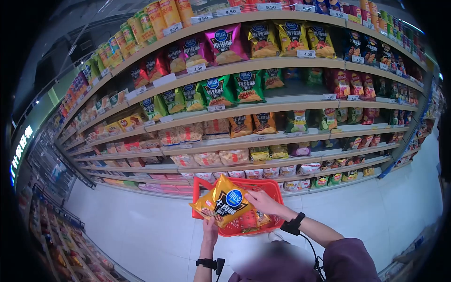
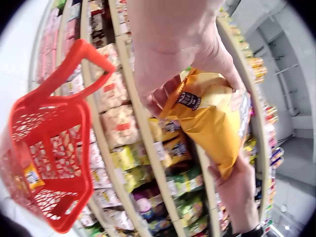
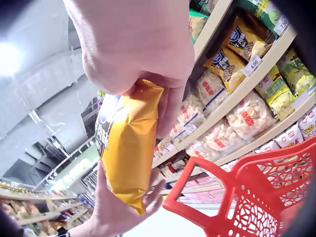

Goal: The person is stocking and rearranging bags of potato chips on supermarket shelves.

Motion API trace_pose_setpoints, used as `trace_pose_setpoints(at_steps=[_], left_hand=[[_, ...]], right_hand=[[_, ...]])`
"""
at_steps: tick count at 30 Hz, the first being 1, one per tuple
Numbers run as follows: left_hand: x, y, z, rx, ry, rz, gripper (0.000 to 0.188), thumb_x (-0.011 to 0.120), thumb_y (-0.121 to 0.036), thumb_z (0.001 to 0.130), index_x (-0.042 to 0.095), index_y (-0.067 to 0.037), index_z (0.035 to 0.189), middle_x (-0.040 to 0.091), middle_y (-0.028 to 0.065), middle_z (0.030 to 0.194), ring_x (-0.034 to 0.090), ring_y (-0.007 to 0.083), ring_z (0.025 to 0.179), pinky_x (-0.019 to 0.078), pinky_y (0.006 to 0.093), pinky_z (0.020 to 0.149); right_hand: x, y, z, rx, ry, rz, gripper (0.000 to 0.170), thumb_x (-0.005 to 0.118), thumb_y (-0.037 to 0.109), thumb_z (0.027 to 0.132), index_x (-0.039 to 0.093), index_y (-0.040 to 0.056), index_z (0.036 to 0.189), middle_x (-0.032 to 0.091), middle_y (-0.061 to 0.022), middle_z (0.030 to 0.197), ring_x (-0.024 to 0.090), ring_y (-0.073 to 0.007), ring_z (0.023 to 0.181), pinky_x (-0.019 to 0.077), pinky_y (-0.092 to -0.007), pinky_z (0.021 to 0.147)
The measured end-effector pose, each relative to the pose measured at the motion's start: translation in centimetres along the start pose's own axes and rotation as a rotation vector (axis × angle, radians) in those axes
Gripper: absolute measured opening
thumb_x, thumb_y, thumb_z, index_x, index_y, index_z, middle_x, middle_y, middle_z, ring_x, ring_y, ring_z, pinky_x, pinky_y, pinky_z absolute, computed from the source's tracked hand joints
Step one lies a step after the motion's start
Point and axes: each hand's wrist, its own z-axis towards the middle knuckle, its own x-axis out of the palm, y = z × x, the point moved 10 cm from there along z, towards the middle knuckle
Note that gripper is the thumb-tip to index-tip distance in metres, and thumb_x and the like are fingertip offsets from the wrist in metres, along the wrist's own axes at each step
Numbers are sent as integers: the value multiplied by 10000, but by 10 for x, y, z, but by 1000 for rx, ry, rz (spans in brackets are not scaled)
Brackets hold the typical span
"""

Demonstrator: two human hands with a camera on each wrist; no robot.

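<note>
Both hands hold up an orange-yellow bag of chips with a round blue logo, tilted above a red shopping basket. My left hand grips its lower left part, the thumb on the printed front. At the upper right edge, my right hand pinches the bag. In the right wrist view, the fingers of the left hand show behind the bag's lower end. Inside the basket, partly hidden by the held bag, lies another orange packet.
Ahead stands a long curved-looking shelf packed with chip bags and price tags. Similar orange bags sit on a middle shelf. Pale tiled floor surrounds the basket. Another stocked shelf runs along the lower left.
</note>
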Motion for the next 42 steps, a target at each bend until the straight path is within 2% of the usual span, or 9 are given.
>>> trace_pose_setpoints(at_steps=[4, 8, 12, 16, 17, 20, 31, 37, 42], left_hand=[[50, -59, -7, 77, -25, 172, 510, 695, -85, 824, 442, -4, 1259, 580, 86, 1144, 608, 164, 994, 512, 309, 863], [71, -79, -17, 98, -172, 121, 518, 719, -78, 793, 467, 5, 1239, 600, 93, 1106, 623, 166, 968, 519, 301, 837], [94, -85, -27, 37, -148, 239, 475, 729, -122, 808, 505, 21, 1202, 628, 100, 1078, 647, 167, 927, 532, 293, 805], [114, -84, -42, 24, -110, 409, 458, 734, -175, 828, 526, 31, 1180, 643, 105, 1063, 655, 159, 907, 537, 287, 791], [116, -84, -46, 31, -96, 455, 415, 696, -199, 869, 531, 26, 1176, 639, 93, 1052, 644, 146, 905, 526, 276, 790], [102, -82, -48, 75, -184, 324, 365, 647, -227, 910, 545, 19, 1158, 634, 77, 1026, 632, 137, 900, 511, 264, 795], [99, -82, -55, 135, -367, 301, 571, 302, -489, 1022, 487, 11, 1225, 604, 81, 1065, 618, 149, 936, 502, 295, 840], [89, -75, -62, 86, -379, 420, 476, 337, -383, 1044, 566, 34, 1060, 607, 65, 1002, 574, 99, 927, 458, 260, 839], [100, -82, -67, 233, -362, 395, 457, 369, -329, 1044, 529, 62, 1221, 624, 83, 1098, 571, 86, 948, 459, 249, 851]], right_hand=[[-10, 19, -1, 34, 100, 27, 388, 437, 333, 1002, 560, -5, 1146, 674, -196, 905, 673, -313, 875, 498, -384, 771], [-41, 42, 3, -12, -65, 143, 391, 515, 256, 992, 454, 35, 1309, 642, -83, 1084, 601, -139, 981, 480, -297, 860], [-54, 59, 8, -14, -83, 332, 358, 508, 225, 998, 462, 30, 1295, 649, -63, 1045, 592, -103, 975, 465, -267, 879], [-43, 42, 6, 70, -79, 335, 305, 463, 266, 1017, 510, 25, 1198, 612, -20, 914, 545, -49, 817, 453, -229, 728], [-50, 43, 5, -17, -210, 220, 311, 434, 289, 1027, 534, 14, 1131, 569, 14, 822, 498, -35, 730, 427, -223, 656], [-54, 41, -2, -7, -341, 231, 361, 427, 310, 1018, 543, -32, 995, 560, -85, 707, 517, -96, 648, 433, -291, 616], [-34, 5, -8, 122, -268, 457, 377, 424, 342, 1028, 587, 6, 1085, 622, 12, 907, 546, -14, 759, 445, -185, 675], [-32, -1, -28, 198, -402, 612, 399, 432, 346, 1026, 611, -10, 1050, 604, 11, 821, 510, -16, 722, 434, -206, 656], [-30, -12, -37, 233, -429, 533, 415, 428, 354, 1026, 615, -16, 1033, 602, 10, 817, 514, -23, 722, 436, -211, 657]])
